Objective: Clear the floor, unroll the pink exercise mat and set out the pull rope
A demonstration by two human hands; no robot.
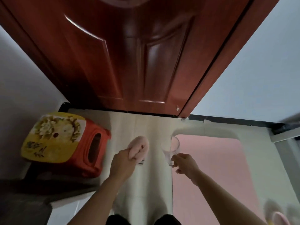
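Observation:
My left hand (pixel 124 163) is closed around a soft pink rolled cloth (pixel 140 146), held above the pale tiled floor (pixel 146 127). There is something small and dark under the cloth at my fingers; what it is does not show. My right hand (pixel 185 164) pinches the base of an empty clear drinking glass (pixel 172 150), which tilts up and to the left. A flat pink surface (pixel 211 168) with a rounded far corner lies on the floor to the right, under my right forearm. I see no pull rope.
A closed dark red wooden door (pixel 129 54) stands straight ahead. A red plastic stool (pixel 65 142) with a yellow flowered top sits at the left by the wall. A dark low object (pixel 24 200) fills the lower left. Blurred slippers (pixel 276 215) lie at the bottom right.

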